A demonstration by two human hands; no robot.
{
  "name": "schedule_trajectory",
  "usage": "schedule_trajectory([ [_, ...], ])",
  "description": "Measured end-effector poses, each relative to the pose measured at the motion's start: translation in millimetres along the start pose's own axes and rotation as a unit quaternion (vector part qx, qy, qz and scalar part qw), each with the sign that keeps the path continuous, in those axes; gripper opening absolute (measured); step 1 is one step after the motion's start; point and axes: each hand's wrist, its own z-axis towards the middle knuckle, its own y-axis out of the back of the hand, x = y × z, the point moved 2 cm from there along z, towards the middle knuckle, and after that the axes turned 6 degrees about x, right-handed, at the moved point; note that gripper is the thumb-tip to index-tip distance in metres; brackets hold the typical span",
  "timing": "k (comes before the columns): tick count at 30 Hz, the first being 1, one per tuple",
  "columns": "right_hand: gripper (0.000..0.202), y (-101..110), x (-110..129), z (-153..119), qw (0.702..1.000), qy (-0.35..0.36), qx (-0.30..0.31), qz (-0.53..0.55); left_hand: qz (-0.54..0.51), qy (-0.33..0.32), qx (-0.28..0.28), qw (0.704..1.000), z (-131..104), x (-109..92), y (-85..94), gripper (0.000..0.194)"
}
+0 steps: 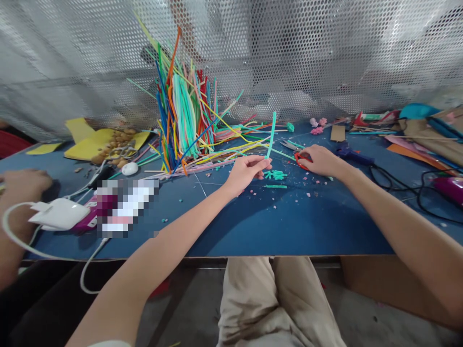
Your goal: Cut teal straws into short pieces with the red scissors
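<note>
Near the centre, my left hand [248, 172] pinches the lower end of a mint-green pipe cleaner strip [272, 135], which stands nearly upright. To its right, my right hand [317, 160] has its fingers on the red handles of scissors [301, 162]. The scissor blades point up and left, apart from the strip. Short cut mint-green pieces [277, 175] lie in a small heap between my hands, with one longer piece [276, 187] just in front. Tiny pink and green scraps are scattered around them.
Behind my left hand stands a large bundle of coloured pipe cleaners [186, 115]. A blurred phone [130, 207], white charger [65, 213] and another person's hand [29, 182] are at left. A blue glue gun [354, 155] with a black cord is at right. Perforated metal [289, 58] borders the blue table [253, 236].
</note>
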Motion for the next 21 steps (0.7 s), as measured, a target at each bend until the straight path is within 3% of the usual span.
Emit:
schedule_trajectory([
  [6, 0.034, -5, -20, 3, 0.996, -0.058, 0.065, -0.015, 0.065, -0.044, -0.052, 0.996, 4, 0, 11.4, 0.036],
  [13, 0.058, -11, -20, 8, 0.993, -0.081, -0.001, -0.086, 0.068, -0.056, -0.066, 0.994, 5, 0, 13.8, 0.033],
  [17, 0.067, -17, -32, 14, 0.984, -0.144, 0.014, -0.105, 0.063, -0.054, -0.065, 0.994, 6, 0, 12.3, 0.033],
  [21, 0.062, -15, -39, 17, 0.986, -0.157, 0.043, -0.048, 0.052, -0.052, -0.066, 0.995, 7, -1, 12.3, 0.032],
])
